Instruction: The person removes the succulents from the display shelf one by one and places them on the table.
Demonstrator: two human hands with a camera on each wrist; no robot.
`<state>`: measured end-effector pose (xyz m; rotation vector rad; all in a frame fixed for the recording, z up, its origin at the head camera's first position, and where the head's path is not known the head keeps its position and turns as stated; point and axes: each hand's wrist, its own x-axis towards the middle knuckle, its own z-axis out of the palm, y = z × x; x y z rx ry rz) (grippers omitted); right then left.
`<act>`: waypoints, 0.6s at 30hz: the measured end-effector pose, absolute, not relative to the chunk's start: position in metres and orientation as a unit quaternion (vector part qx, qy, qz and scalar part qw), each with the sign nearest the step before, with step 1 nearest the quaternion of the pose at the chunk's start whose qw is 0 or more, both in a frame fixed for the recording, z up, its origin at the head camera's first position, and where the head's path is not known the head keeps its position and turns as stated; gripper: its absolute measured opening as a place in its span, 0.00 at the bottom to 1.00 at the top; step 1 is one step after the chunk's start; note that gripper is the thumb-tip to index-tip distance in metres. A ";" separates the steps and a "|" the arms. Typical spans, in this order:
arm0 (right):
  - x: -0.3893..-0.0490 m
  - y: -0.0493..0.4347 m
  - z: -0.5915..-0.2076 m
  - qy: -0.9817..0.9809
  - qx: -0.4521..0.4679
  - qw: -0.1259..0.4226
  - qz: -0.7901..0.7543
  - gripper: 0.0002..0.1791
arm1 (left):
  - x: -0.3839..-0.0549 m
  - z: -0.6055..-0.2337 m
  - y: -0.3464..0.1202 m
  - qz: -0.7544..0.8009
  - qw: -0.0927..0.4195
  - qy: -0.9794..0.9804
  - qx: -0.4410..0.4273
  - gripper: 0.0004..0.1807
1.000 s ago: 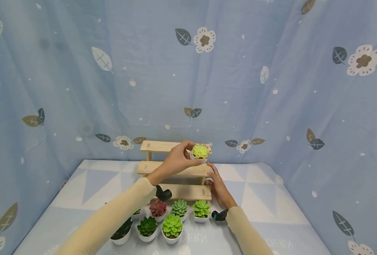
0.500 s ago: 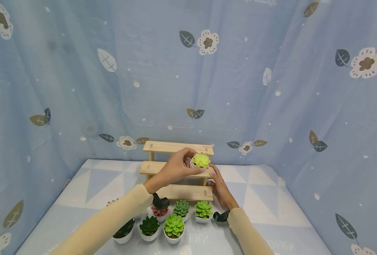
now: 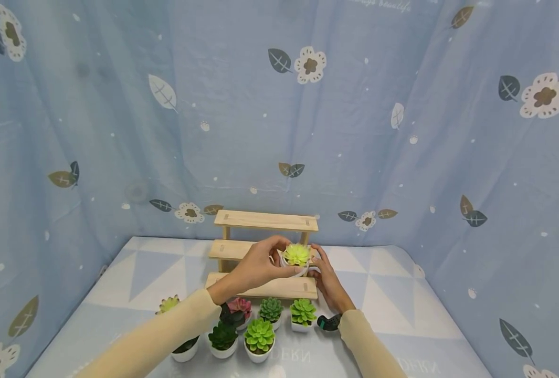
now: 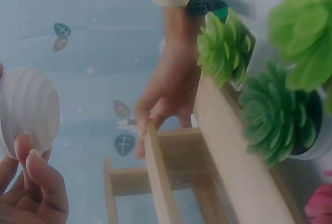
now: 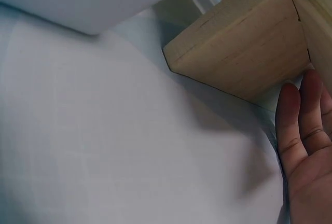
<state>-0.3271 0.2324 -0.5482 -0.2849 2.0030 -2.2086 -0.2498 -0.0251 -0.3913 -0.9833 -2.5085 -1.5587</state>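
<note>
My left hand holds a small potted succulent with pale yellow-green leaves, in front of the wooden three-step shelf stand. In the left wrist view its white ribbed pot shows above my curled fingers, the leaves out of sight. At the stand's right end, my right hand grips the middle board, with fingers on both sides of its edge in the left wrist view. The right wrist view shows two of these fingers close to the wood.
Several more potted succulents stand on the table before the stand, among them a bright green one, a dark green one and a red one. My left sleeve partly covers others. A patterned blue curtain hangs behind.
My left hand has come down and nearer with the succulent, from the top board's level to below the middle board. My right hand stays at the stand's end.
</note>
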 end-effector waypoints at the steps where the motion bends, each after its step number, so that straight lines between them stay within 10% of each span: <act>1: -0.327 0.233 -0.548 0.665 -0.096 0.073 -0.737 0.33 | -0.249 -0.392 -0.026 -0.504 0.011 -0.805 -0.313 0.32; 18: -0.325 0.231 -0.549 0.669 -0.093 0.068 -0.734 0.32 | -0.223 -0.411 -0.038 -0.499 -0.021 -0.810 -0.307 0.32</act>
